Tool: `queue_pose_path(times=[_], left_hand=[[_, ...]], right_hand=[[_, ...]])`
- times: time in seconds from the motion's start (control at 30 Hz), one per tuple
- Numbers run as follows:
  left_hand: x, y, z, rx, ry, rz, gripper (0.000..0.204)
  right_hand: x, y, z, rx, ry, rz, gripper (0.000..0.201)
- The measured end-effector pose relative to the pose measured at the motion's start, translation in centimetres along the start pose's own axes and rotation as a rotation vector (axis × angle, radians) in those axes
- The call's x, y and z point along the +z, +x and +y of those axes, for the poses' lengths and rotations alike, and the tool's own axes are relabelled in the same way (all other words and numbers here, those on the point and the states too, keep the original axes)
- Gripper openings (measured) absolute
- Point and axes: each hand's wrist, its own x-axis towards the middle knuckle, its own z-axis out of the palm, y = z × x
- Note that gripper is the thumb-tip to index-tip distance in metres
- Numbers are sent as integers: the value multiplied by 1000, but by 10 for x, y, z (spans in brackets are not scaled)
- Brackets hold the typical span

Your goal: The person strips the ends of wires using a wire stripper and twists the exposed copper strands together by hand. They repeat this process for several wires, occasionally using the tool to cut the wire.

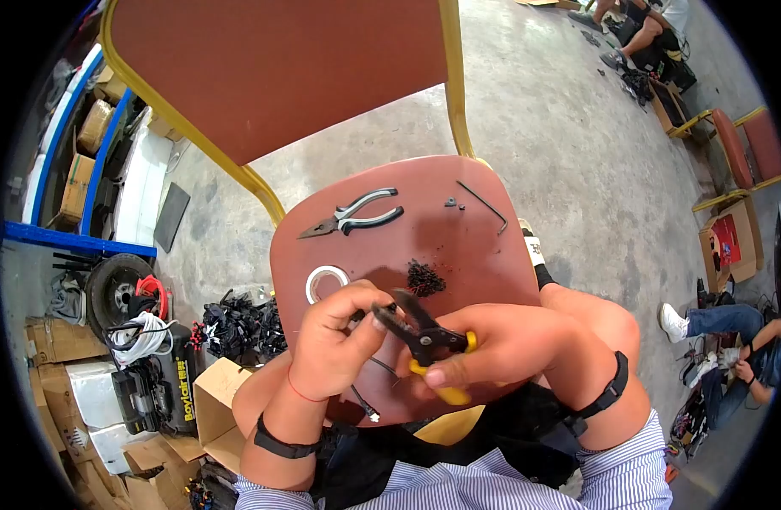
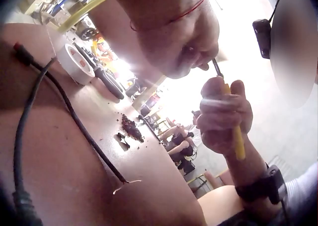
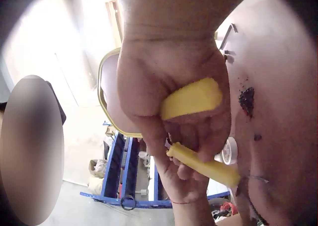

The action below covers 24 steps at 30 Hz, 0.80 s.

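Observation:
My right hand (image 1: 492, 344) grips a wire stripper (image 1: 424, 338) by its yellow handles, dark jaws spread apart and pointing at the fingertips of my left hand. My left hand (image 1: 344, 336) pinches a small dark piece close by those jaws; I cannot tell what it is. Below the hands, a black cable (image 2: 74, 116) shows over the chair seat (image 1: 297, 246), with thin bare wires at one end. On the seat lie grey-and-black pliers (image 1: 348, 219), a white tape roll (image 1: 326, 270), a heap of black bits (image 1: 424, 278) and a hex key (image 1: 484, 208).
The chair's backrest (image 1: 280, 68) rises beyond the seat. To the left stand blue shelving (image 1: 76, 240), a wheel (image 1: 110, 293) and an opened cardboard box (image 1: 220, 391). On the right are a seated person (image 1: 747, 357) and another red chair (image 1: 739, 153).

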Motion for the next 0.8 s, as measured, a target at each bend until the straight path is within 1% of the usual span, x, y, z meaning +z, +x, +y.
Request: queue_pose_path(times=[0.07, 0.17, 0.2, 0.3, 0.33, 0.43, 0.53, 0.8], left_hand=[[0, 2, -1, 57, 49, 55, 9], [0, 1, -2, 47, 2, 97, 7], [0, 1, -2, 51, 1, 103, 7], [0, 2, -6, 62, -5, 117, 6], [1, 2, -6, 67, -6, 118, 6], [5, 1, -9, 95, 3, 136, 6], [13, 2, -9, 108, -5, 153, 5], [21, 3, -9, 115, -57, 186, 7]], right_hand=[[-1, -7, -1, -89, -25, 46, 36], [2, -18, -11, -110, 150, 136, 37], [6, -20, -16, -164, 93, 250, 36], [11, -13, -10, -335, -263, 572, 37], [12, -7, 0, -382, -453, 701, 46], [16, 3, 10, -386, -869, 862, 61], [22, 14, 23, -416, -972, 867, 72], [33, 23, 22, -391, -1118, 975, 71]])
